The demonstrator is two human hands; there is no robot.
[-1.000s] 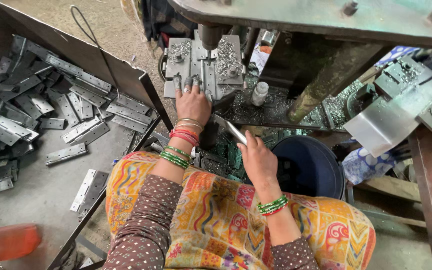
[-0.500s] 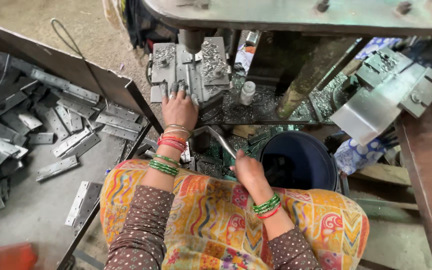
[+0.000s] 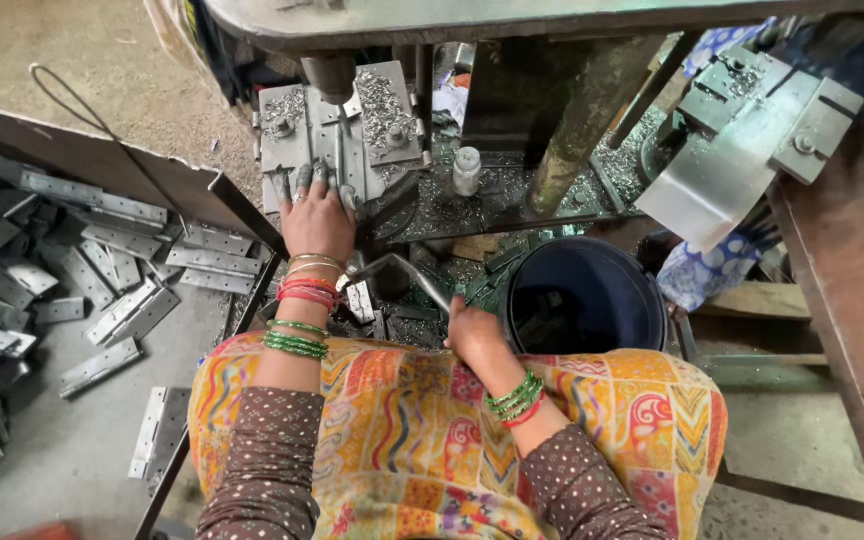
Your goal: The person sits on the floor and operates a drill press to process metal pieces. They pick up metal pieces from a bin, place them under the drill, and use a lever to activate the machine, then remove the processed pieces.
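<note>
1. Metal handle (image 3: 414, 277): we see this bent lever in front of the knees, its lower end inside the right hand (image 3: 474, 335), which is closed around it.
2. Just to the right of that hand stands a dark blue bucket (image 3: 584, 298) with a few metal pieces at its bottom.
3. Our view of the lap shows a patterned yellow and orange cloth (image 3: 422, 430) with green bangles on both wrists.
4. To the left, a metal tray (image 3: 72, 450) holds a heap of flat hinge plates (image 3: 122, 265), with some lying loose on its floor.
5. Further out, the left hand (image 3: 317, 220) lies flat with fingers spread, pressing on the steel jig plate (image 3: 342, 135) under the machine's spindle; it grips nothing that we can see.
6. Metal shavings cover the jig plate and the machine bed beside it, where a small white bottle (image 3: 466, 170) stands upright.
7. Farthest right, a grey metal block fixture (image 3: 752, 130) sits on a rusty bench.
</note>
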